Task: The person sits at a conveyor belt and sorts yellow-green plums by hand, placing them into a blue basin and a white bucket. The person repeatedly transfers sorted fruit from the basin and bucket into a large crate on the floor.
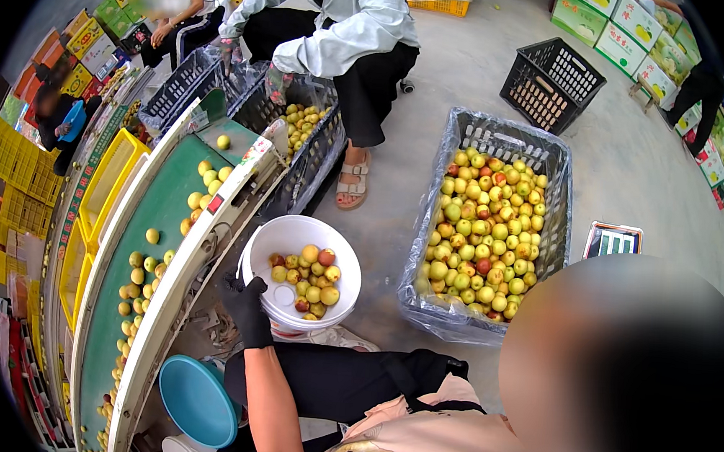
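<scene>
My left hand (pixel 247 312), in a black glove, grips the left rim of a white plastic bucket (pixel 298 237), thumb on the inside. Small yellow-green fruits with reddish-brown patches (pixel 314 276), which look like jujubes, cover part of the bucket's bottom. My right hand is out of view. Left of the bucket runs a conveyor with a green belt (pixel 183 166); more of the fruits (pixel 138 275) lie along its near side wall. A blue plastic basin (pixel 195 400) sits below my left wrist. To the right stands a black crate (pixel 559 158) lined with clear plastic and heaped with fruits.
A person (pixel 363 24) sits opposite, gloved hands at a lined crate of fruit (pixel 316 166). Another black crate (pixel 537 103) and a flat device (pixel 613 240) are on the floor at right. Yellow crates (pixel 110 177) line the conveyor's far side. A blurred patch covers the lower right.
</scene>
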A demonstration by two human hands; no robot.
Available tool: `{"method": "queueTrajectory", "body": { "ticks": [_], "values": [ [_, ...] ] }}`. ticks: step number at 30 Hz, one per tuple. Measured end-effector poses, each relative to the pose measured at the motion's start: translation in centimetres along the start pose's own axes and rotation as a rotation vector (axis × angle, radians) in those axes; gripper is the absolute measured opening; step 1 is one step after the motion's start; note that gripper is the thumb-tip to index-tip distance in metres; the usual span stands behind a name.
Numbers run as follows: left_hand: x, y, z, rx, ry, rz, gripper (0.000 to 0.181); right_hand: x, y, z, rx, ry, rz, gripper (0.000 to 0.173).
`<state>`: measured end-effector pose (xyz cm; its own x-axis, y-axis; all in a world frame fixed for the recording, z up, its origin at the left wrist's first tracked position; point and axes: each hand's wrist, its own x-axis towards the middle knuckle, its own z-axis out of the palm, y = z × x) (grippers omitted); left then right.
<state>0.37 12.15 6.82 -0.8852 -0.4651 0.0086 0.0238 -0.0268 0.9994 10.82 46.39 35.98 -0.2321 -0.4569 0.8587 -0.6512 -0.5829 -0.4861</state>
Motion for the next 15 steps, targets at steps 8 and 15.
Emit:
{"method": "queueTrajectory", "body": {
  "ticks": [8, 15],
  "values": [
    [-4.1, 7.8, -2.5, -0.486, -0.094, 0.061, 0.042, 1.4, 0.4, 2.5, 0.076, -0.121, -0.067, 0.027],
    [-8.8, 16.3, -10.7, -0.624, 0.026, 0.051, 0.073, 3.6, 0.4, 5.0, 0.144, -0.242, -0.126, 0.031]
  ]
}}
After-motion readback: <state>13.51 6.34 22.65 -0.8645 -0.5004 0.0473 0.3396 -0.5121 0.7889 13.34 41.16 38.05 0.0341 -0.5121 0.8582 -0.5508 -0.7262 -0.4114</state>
